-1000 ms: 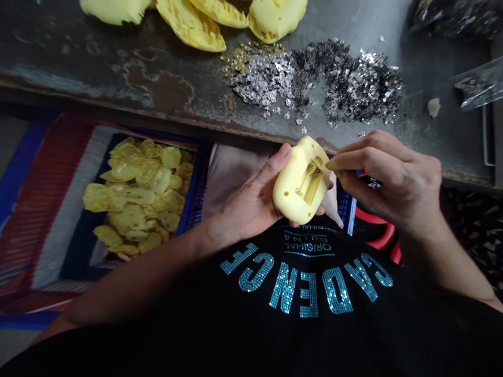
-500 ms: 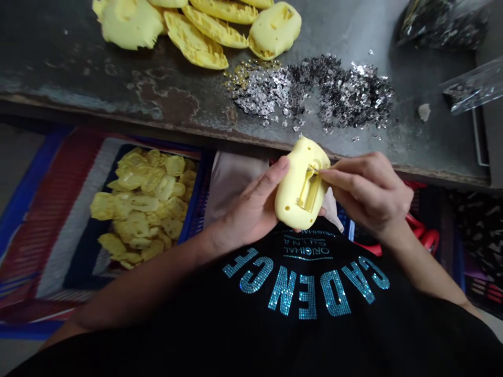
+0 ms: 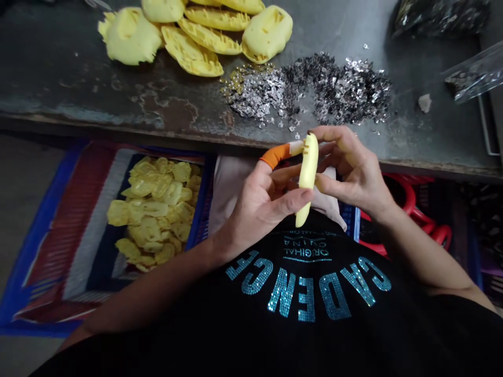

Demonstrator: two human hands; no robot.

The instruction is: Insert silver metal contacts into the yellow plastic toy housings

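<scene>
A yellow plastic shell (image 3: 307, 175) is turned edge-on toward me, held between both hands just in front of the worktable's near edge. My left hand (image 3: 264, 201) grips it from the left, thumb on its lower side, with an orange finger cot on the index finger. My right hand (image 3: 349, 167) pinches its top and right side with curled fingers. Behind the hands a heap of small silver metal clips (image 3: 314, 89) lies on the grey worktable (image 3: 118, 94).
More yellow shells (image 3: 196, 31) lie at the table's far edge. A blue crate (image 3: 198, 209) at lower left holds several yellow plastic parts (image 3: 157, 209). Clear bags of metal parts (image 3: 471, 78) sit at right. Red rings (image 3: 416, 209) show under the table.
The shell has been turned from flat, cavity facing me, to edge-on. My right hand moved from pressing into its cavity to pinching its top. The view shifted slightly.
</scene>
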